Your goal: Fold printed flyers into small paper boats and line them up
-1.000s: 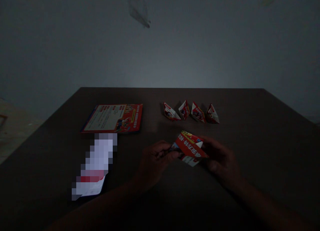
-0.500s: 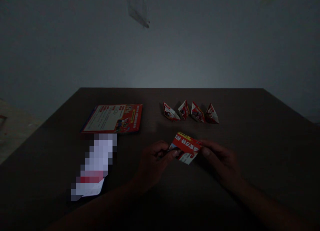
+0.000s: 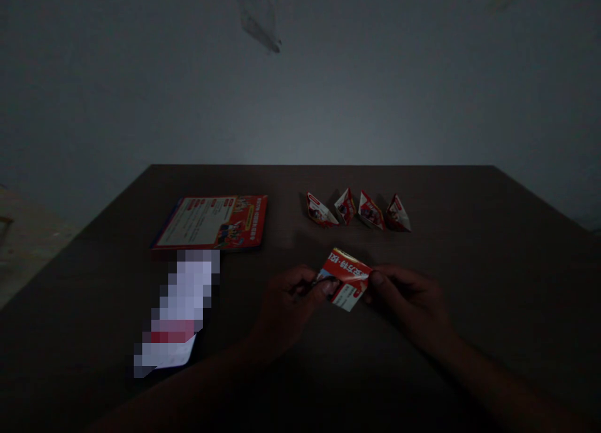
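We have a small printed folded paper [image 3: 348, 273] in our hands, held above the dark counter [image 3: 455, 226]. Our left hand [image 3: 290, 305] is closed on its nine o'clock edge, thumb pressed flat on top; our right hand [image 3: 413, 295] pinches the three o'clock corner between thumb and fingers. A red band carries large white Chinese characters, upside down to us; in this dim light they seem to include 安方特. The cream part below has smaller print that we cannot make out.

Taking that paper as the clock's centre, at twelve o'clock four folded paper shapes [image 3: 371, 211] stand in a row, each with scraps of red and white print. Towards ten lies a stack of printed sheets [image 3: 192, 223]: red labels and fine lines on a cream panel, white characters along a red side. Between eight and nine, a phone [image 3: 176, 320] shows only pixelated blocks and a red band.
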Demonstrator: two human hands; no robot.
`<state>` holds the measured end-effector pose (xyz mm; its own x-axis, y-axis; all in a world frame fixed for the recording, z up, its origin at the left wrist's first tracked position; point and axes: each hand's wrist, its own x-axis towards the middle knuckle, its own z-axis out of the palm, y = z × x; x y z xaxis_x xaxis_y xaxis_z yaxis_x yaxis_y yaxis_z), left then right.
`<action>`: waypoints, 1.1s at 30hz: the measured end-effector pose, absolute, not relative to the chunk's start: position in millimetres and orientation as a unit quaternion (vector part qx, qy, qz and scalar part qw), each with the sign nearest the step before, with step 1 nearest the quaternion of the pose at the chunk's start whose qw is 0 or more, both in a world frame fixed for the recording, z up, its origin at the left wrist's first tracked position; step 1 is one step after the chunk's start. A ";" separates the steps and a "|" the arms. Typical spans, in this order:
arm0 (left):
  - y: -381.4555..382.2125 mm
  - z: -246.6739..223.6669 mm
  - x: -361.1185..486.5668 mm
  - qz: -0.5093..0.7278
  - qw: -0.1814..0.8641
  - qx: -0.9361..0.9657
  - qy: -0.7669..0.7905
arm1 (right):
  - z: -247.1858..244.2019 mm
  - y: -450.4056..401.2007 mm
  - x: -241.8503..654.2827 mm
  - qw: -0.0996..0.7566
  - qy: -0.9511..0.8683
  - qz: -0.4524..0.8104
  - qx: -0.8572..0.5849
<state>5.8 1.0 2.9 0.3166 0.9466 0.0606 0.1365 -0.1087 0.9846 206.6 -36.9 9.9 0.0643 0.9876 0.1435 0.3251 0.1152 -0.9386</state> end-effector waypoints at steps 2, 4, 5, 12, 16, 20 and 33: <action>0.5 2.2 4.9 0.396 0.510 0.631 0.430 | 10.4 -36.1 206.4 0.459 -0.593 0.345 -0.565; 0.4 1.6 4.5 0.396 0.517 0.623 0.433 | 10.9 -35.3 206.1 0.454 -0.598 0.345 -0.564; 0.5 1.3 4.5 0.394 0.525 0.617 0.434 | 11.2 -35.1 206.0 0.453 -0.599 0.350 -0.560; 2.5 -1.4 4.1 0.342 0.597 0.610 0.394 | 9.4 -38.3 204.1 0.448 -0.619 0.372 -0.527; 1.2 -1.5 4.2 0.294 0.599 0.623 0.408 | 6.7 -39.0 203.0 0.435 -0.640 0.384 -0.503; -0.1 -1.8 4.3 0.286 0.608 0.611 0.419 | 5.9 -36.3 203.1 0.419 -0.652 0.398 -0.490; -0.7 -3.1 3.9 0.273 0.675 0.567 0.384 | 6.1 -36.7 205.1 0.384 -0.666 0.423 -0.479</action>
